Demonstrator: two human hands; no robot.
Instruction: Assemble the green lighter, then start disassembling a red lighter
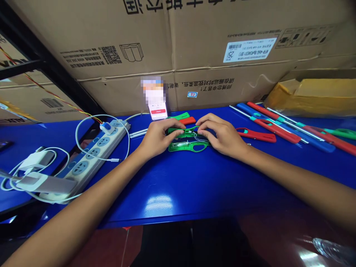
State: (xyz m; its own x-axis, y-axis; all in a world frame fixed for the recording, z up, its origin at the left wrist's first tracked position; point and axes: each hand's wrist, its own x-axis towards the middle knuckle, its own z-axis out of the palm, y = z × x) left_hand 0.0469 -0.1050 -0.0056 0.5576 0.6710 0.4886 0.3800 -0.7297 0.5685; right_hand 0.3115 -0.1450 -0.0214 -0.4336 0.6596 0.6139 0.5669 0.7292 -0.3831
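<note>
Both hands meet at the middle of the blue table over an opened green gas lighter. My left hand [156, 139] pinches the left end of one green lighter casing half [190, 131]. Thumb and fingers of my right hand [226, 136] are closed at its right end, by a small white part and a thin pale wire. Just nearer to me lies another green casing half [180, 147], with a clear part inside and a finger loop at its right. Behind the hands rest a red casing piece [188, 120] and a green piece [182, 116]. Thin metal tubes [138, 132] lie left.
Several long lighters [278, 130] in red, blue and green lie at right, near a red casing [260, 135]. A phone [158, 112] leans on the cardboard box [111, 96]. A power strip [96, 155] with white cables occupies the left. A yellow-brown package [324, 92] stands back right.
</note>
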